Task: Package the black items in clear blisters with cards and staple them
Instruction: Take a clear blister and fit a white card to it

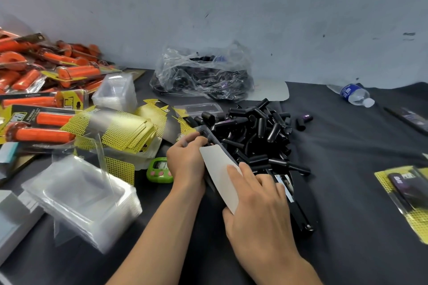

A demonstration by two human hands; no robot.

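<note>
Left hand point(183, 162) at eleven o'clock, right hand point(261, 213) at five, are gripping white-backed clear blister pack point(217, 162), curled fingers point(250, 172) likely squaring it for stapling.

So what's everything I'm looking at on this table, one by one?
black items: many, black, heaped mid-table
plastic bag: one, clear, holds more black pieces, back centre
orange packs: many, orange, far left
cards: stack, yellow and black, left of the heap
blisters: stacks, clear, near left
gadget: one, green, beside the left wrist
water bottle: one, clear with blue label, lying back right
finished pack: one, yellow card with black item, right edge
stapler: one, black, under the right hand
half-made pack: one, white card back showing, between both hands
table: one, dark cover
left hand: grips the pack's far end
right hand: holds its near end
</note>
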